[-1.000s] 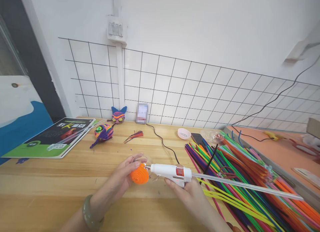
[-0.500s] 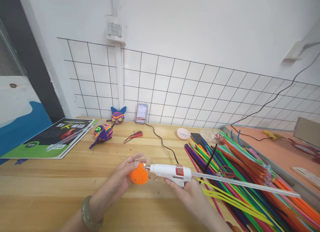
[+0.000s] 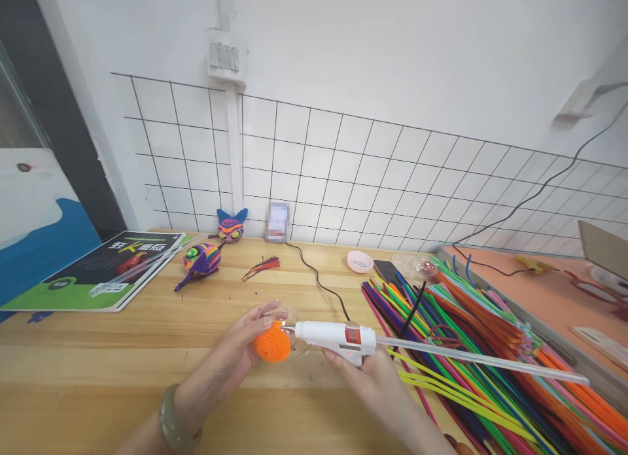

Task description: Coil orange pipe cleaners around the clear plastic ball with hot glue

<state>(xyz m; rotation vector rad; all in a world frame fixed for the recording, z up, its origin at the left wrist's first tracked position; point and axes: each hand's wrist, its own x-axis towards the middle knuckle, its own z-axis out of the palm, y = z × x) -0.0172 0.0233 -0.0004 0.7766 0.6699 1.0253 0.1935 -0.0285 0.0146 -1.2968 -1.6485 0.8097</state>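
My left hand point(image 3: 244, 334) is closed around a clear plastic ball point(image 3: 280, 309) partly covered with a tight orange coil of pipe cleaner point(image 3: 273, 344). My right hand point(image 3: 375, 380) grips the handle of a white hot glue gun point(image 3: 326, 337). The gun's metal nozzle points left and meets the upper edge of the orange coil; the exact contact point is too small to make out. A long translucent glue stick point(image 3: 481, 359) sticks out of the gun's back. My left palm and several right fingers are hidden.
Bundled pipe cleaners point(image 3: 456, 350) cover the right side. Farther back are a pink bowl point(image 3: 360, 262), a dark phone point(image 3: 387, 270), a clear lidded container point(image 3: 422, 267), a black cord point(image 3: 321, 282), two striped figures point(image 3: 202, 259), thin scraps point(image 3: 262, 267) and a magazine point(image 3: 93, 272).
Both hands, the glue gun and the orange-coiled ball hold still. At the far right edge, a brown cardboard piece has shifted slightly, with a white shape now showing beneath it.
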